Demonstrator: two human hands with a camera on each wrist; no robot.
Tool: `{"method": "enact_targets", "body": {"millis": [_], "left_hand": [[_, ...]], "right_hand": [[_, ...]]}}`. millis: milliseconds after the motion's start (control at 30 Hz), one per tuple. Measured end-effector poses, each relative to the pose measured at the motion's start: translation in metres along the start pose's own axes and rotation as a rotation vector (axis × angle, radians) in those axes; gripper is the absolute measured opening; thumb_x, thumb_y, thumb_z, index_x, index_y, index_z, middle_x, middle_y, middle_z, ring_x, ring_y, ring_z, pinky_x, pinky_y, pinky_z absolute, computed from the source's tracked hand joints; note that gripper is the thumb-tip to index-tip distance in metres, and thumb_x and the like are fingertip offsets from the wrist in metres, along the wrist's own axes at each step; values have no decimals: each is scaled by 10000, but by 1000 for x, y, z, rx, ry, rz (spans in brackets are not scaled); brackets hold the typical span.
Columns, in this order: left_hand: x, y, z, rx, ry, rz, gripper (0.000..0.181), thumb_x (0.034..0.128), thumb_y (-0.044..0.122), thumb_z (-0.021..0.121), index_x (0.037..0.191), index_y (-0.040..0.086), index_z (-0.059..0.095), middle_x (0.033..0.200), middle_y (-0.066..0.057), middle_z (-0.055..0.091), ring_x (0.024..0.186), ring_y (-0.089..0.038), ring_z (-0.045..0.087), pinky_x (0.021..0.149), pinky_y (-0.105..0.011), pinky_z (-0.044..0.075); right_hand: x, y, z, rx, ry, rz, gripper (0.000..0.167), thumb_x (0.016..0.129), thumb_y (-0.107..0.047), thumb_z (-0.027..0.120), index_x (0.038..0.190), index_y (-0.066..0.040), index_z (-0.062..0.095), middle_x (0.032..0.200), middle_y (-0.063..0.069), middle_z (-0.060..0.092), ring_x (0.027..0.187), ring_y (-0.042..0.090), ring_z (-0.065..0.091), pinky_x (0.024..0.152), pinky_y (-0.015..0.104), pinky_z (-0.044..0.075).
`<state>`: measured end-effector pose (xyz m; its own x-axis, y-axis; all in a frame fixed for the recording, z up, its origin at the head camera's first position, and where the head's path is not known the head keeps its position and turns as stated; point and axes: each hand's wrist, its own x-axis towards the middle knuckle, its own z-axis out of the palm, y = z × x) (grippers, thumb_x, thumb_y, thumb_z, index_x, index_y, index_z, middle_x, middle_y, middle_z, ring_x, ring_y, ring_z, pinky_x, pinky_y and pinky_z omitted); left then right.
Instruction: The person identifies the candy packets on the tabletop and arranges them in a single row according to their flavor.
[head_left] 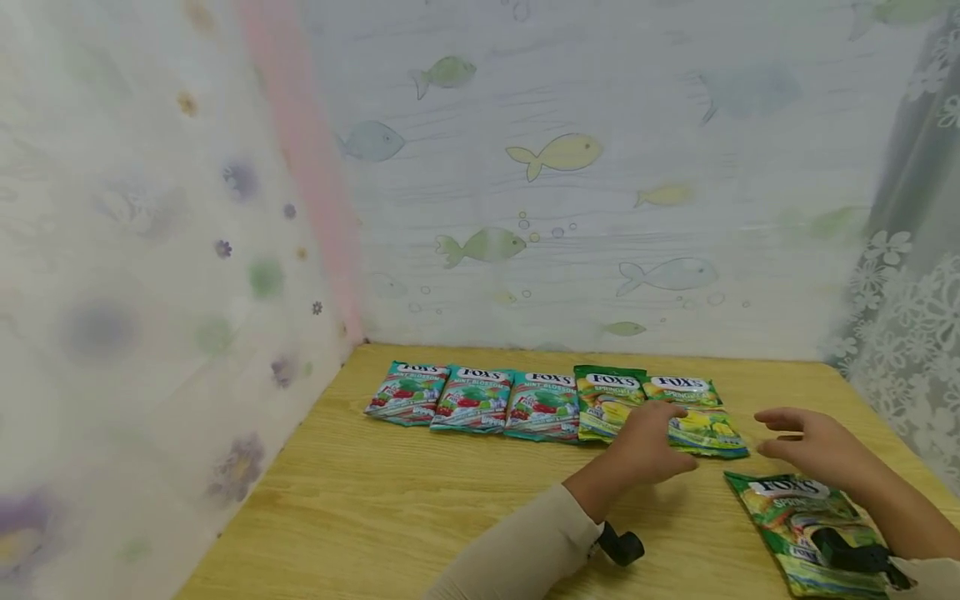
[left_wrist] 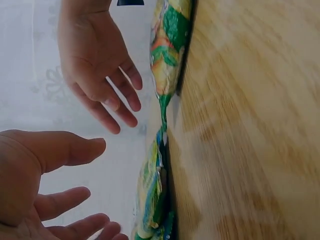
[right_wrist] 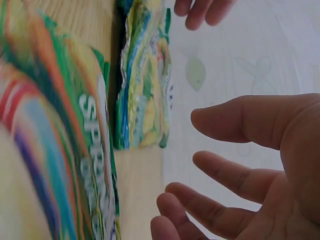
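Three teal FOX'S Mint Blossom candy bags [head_left: 471, 404] lie side by side in a row across the table. Two green and yellow FOX'S candy bags continue that row to the right, the inner one [head_left: 602, 408] beside the outer one [head_left: 708, 429]. My left hand [head_left: 647, 446] hovers over these two, partly hiding them, with relaxed fingers and nothing held. Another green FOX'S candy bag [head_left: 813, 529] lies closer to me at the right. Above its far edge, my right hand [head_left: 821, 446] has its fingers spread, holding nothing. The wrist views show both palms apart from the bags.
The wooden table [head_left: 360, 508] ends at a back wall hanging [head_left: 480, 292] printed with fish. A flower-patterned hanging [head_left: 247, 333] borders the left side, and a lacy curtain [head_left: 907, 308] hangs at the right.
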<state>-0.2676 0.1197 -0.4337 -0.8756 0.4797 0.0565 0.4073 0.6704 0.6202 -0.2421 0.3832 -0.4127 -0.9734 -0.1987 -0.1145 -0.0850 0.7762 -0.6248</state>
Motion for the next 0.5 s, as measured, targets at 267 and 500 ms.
{"method": "enact_targets", "body": {"millis": [267, 500], "left_hand": [[-7, 19, 7, -153, -190, -3, 638, 905, 339, 814, 1482, 290, 547, 1432, 149, 582, 1176, -6, 632, 821, -225, 559], [-16, 32, 16, -568, -379, -236, 586, 935, 193, 776, 1469, 251, 540, 1262, 73, 671, 780, -169, 743, 749, -295, 597]], "right_hand": [[-18, 21, -11, -64, 15, 68, 673, 1043, -293, 630, 1450, 196, 408, 1411, 496, 420, 1205, 636, 510, 772, 498, 597], [-31, 41, -10, -54, 34, 142, 687, 1040, -288, 633, 1407, 243, 397, 1341, 522, 438, 1112, 612, 569, 738, 488, 618]]}}
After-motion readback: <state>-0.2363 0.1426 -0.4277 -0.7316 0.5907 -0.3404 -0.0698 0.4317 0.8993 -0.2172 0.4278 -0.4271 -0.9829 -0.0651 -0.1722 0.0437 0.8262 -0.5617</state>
